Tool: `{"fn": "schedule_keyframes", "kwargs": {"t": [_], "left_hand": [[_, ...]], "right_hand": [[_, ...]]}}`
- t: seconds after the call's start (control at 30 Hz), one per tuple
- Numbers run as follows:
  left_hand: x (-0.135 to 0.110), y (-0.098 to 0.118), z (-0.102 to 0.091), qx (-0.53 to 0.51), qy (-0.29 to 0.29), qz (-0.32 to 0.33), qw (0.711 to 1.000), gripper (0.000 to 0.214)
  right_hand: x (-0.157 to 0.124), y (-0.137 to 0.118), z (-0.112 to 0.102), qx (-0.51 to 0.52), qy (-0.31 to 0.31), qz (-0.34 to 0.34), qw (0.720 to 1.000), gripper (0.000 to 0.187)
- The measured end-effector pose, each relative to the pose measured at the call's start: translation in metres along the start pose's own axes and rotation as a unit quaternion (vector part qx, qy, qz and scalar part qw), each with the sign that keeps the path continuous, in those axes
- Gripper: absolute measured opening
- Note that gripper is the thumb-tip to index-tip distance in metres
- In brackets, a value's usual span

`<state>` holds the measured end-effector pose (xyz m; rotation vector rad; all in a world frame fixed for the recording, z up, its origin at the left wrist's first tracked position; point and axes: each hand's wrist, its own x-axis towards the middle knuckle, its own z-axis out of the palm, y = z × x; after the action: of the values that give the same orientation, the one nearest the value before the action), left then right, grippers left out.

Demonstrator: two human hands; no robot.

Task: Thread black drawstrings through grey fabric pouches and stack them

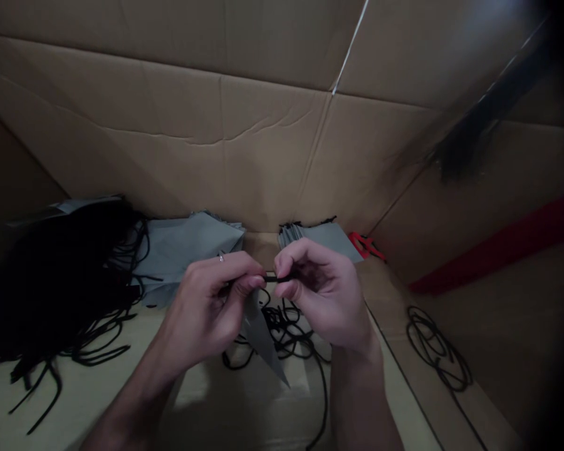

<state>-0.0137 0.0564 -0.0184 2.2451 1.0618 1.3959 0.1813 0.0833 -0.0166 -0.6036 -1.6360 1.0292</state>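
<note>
The left hand (219, 300) and right hand (329, 291) face each other, each grip clamped between thumb and finger on a black cord (271, 279) — a short length shows between them. A grey pointed piece (262, 338) hangs just below the left grip, beside a cord tangle (276, 319). Beyond each grip lie grey sheets, a left stack (188, 237) and a right stack (331, 239); a black pile (61, 282) sits well left.
</note>
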Motion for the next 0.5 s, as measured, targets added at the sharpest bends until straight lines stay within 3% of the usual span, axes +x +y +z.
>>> {"fn": "schedule_keyframes", "kwargs": {"t": [0.2, 0.5], "left_hand": [[0.0008, -0.0006, -0.0003, 0.023, 0.006, -0.009, 1.000, 0.021], [-0.0019, -0.0012, 0.0051, -0.005, -0.008, -0.023, 1.000, 0.013]], "right_hand": [[-0.0010, -0.0005, -0.0021, -0.070, 0.047, -0.059, 0.995, 0.004], [-0.0003, 0.0070, 0.0030, -0.153, 0.113, -0.094, 0.977, 0.018]]}}
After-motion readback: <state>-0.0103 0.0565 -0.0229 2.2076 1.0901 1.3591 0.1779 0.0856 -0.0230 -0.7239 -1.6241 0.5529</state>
